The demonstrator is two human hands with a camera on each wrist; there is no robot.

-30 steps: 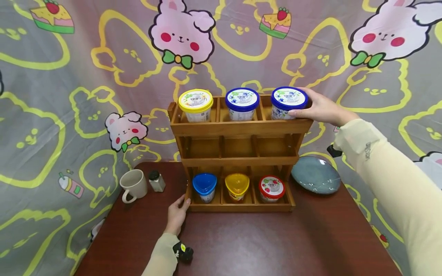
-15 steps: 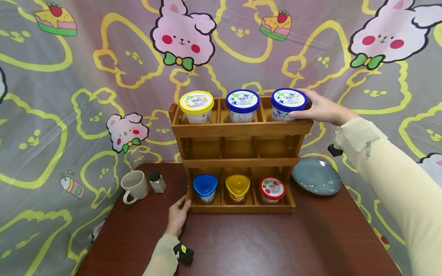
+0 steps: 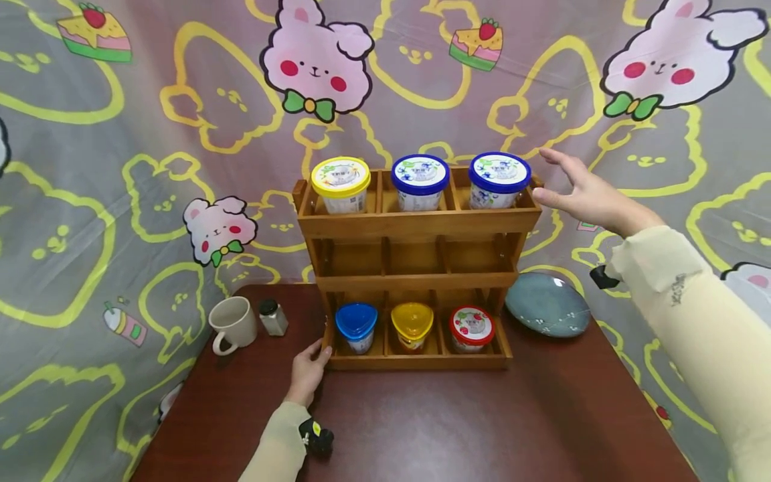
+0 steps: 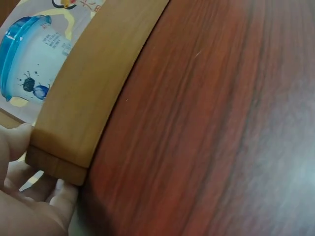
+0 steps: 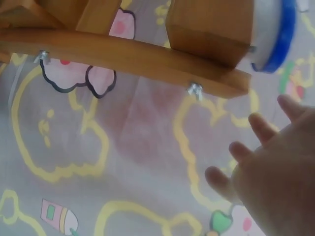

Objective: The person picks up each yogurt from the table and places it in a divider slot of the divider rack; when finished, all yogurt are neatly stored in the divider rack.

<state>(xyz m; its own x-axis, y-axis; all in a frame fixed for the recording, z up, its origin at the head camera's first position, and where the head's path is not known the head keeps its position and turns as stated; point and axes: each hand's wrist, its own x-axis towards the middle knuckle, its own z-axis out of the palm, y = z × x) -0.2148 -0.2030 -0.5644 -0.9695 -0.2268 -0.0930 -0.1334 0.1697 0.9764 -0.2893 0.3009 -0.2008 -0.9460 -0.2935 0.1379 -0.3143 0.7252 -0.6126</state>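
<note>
A three-tier wooden shelf [image 3: 421,282] stands on the table. Its top tier carries one yellow-lidded tub [image 3: 341,185] and two blue-lidded tubs, one in the middle [image 3: 420,182] and one at the right [image 3: 499,181]. Along the bottom tier sit a blue-lidded cup [image 3: 357,327], a yellow-lidded cup [image 3: 412,326] and a red-lidded tub [image 3: 472,329]. My left hand [image 3: 308,371] grips the shelf's lower left corner, thumb and fingers round the wood in the left wrist view. Just right of the top right tub, my right hand [image 3: 593,194] is in the air with spread fingers, touching nothing.
At the left of the table are a beige mug [image 3: 233,324] and a small dark-capped jar [image 3: 274,317]. A blue-grey plate [image 3: 547,304] leans behind the shelf's right side. A patterned curtain [image 3: 241,147] hangs close behind everything.
My right hand has let go of the top right blue-lidded tub and moved off to the right, its fingers spreading. The tub stays in its compartment. My left hand keeps its grip on the shelf.
</note>
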